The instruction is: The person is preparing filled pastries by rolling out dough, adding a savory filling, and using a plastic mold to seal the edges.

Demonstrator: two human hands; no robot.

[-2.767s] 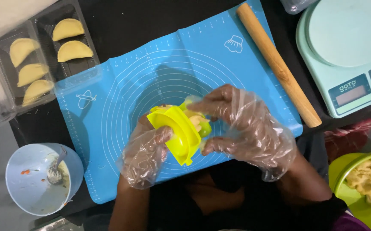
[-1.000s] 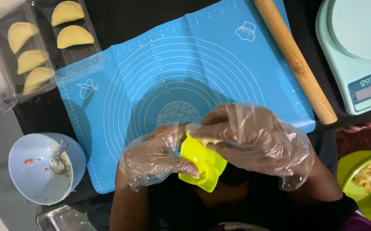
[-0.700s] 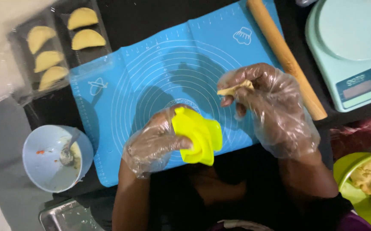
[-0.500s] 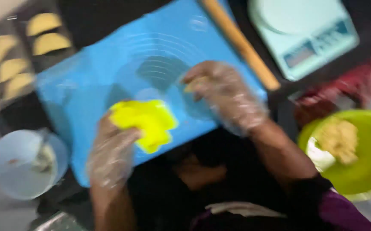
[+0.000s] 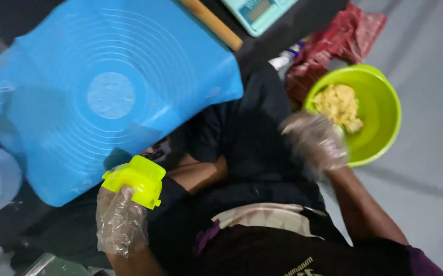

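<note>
Our gloved left hand [image 5: 121, 221] has its grip closed around the yellow dumpling press [image 5: 135, 180] just off the blue silicone mat [image 5: 104, 92], while our blurred right hand [image 5: 313, 143], grip unreadable, sits at the green bowl [image 5: 379, 112] of dough.

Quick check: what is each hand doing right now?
Left hand: closed on the yellow mould.
Right hand: by the green bowl, blurred; cannot tell.

Right hand [image 5: 314, 143] motion-blurred, grip unclear
</note>
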